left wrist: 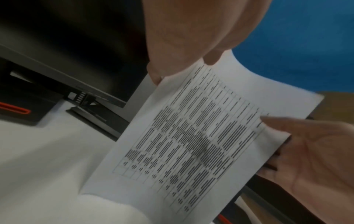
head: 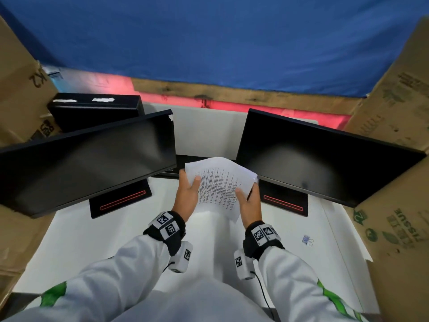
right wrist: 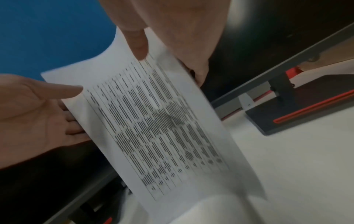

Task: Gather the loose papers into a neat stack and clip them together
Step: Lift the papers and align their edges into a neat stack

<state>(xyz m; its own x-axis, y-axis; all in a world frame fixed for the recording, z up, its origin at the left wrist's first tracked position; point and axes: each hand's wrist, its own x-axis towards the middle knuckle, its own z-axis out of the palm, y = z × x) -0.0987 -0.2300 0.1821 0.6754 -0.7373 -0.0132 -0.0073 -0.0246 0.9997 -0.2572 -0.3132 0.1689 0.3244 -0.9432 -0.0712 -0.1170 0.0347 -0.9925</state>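
Note:
A bundle of white printed papers (head: 220, 187) hangs above the white table (head: 92, 240), between two monitors. The sheets fan out unevenly at the top. My left hand (head: 191, 183) grips the bundle's left edge, thumb on the printed face and fingers behind. My right hand (head: 247, 194) holds the right edge the same way. In the left wrist view the papers (left wrist: 191, 144) show a printed table, with my left hand (left wrist: 182, 60) pinching one edge. In the right wrist view my right hand (right wrist: 153, 57) pinches the papers (right wrist: 162, 128). A small bluish binder clip (head: 307, 239) lies on the table, right of my right wrist.
Two black monitors (head: 92, 159) (head: 320, 154) stand left and right on bases with red slots. A black box (head: 95, 108) sits behind the left one. Cardboard boxes (head: 399, 217) wall in both sides, and a blue sheet hangs at the back.

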